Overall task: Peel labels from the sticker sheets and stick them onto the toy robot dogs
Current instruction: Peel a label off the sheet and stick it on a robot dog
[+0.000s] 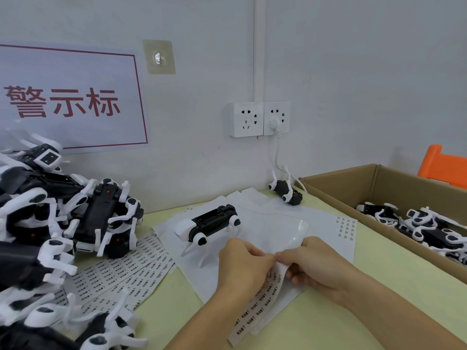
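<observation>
A sticker sheet with rows of small printed labels curls up from the table's front. My left hand and my right hand meet at its top edge, fingertips pinching there. Whether a label has come free is hidden by my fingers. Just behind my hands a black-and-white toy robot dog lies belly-up on white backing sheets. A second dog lies by the wall.
A big pile of toy dogs fills the left, with fanned label sheets beneath it. A cardboard box at right holds more dogs. Wall sockets with a plugged cable sit behind.
</observation>
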Demonstrator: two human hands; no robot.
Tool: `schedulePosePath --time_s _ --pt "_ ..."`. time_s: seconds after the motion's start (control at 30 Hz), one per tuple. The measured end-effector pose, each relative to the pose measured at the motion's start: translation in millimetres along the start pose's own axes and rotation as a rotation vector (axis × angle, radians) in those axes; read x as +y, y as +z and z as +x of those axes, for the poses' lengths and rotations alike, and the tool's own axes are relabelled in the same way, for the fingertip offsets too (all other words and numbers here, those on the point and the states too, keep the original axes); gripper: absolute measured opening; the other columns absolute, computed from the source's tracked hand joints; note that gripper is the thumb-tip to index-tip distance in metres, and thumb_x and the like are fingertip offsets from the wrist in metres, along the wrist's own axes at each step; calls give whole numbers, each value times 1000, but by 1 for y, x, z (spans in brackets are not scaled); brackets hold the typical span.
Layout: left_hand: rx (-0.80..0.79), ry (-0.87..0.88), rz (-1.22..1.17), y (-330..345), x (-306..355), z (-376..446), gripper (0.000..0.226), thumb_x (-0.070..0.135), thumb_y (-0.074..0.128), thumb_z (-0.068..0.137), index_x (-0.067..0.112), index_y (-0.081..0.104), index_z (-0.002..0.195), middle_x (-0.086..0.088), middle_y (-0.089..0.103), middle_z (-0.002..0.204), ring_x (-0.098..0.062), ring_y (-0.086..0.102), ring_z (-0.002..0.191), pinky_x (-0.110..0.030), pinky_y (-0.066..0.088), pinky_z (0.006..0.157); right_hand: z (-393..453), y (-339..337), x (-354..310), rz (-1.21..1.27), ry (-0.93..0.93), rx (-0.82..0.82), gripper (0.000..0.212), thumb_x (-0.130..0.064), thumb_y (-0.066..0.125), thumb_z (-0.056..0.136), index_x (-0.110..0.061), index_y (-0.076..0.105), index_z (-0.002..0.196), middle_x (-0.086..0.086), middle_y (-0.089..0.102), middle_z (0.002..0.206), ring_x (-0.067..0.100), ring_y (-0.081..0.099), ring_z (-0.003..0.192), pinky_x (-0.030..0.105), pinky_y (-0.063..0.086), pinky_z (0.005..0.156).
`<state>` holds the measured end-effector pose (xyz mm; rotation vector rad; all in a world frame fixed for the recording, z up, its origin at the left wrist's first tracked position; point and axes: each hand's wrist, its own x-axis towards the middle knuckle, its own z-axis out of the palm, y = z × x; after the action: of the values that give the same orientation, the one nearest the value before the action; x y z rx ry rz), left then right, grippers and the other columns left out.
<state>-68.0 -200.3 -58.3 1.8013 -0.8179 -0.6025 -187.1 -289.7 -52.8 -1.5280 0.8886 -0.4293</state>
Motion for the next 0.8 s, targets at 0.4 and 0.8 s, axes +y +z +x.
schedulePosePath --time_s 0.4,0.8 --pt "38 -127 -64 3 0 2 18 17 66 85 1 66 78 -5 61 57 -11 45 30 -17 39 37 3 -28 -8 -69 93 107 17 -5 64 89 11 66 84 15 65 63 19 59 48 24 48 45" --pt "305 373 79 8 -10 -3 19 11 64 90 21 62 74 4 60 69 -9 56 62 -19 47 55 -2 -42 -15 -633 -102 437 37 -23 51 97 7 67 83 3 51 54 17 49 43 24 44 44"
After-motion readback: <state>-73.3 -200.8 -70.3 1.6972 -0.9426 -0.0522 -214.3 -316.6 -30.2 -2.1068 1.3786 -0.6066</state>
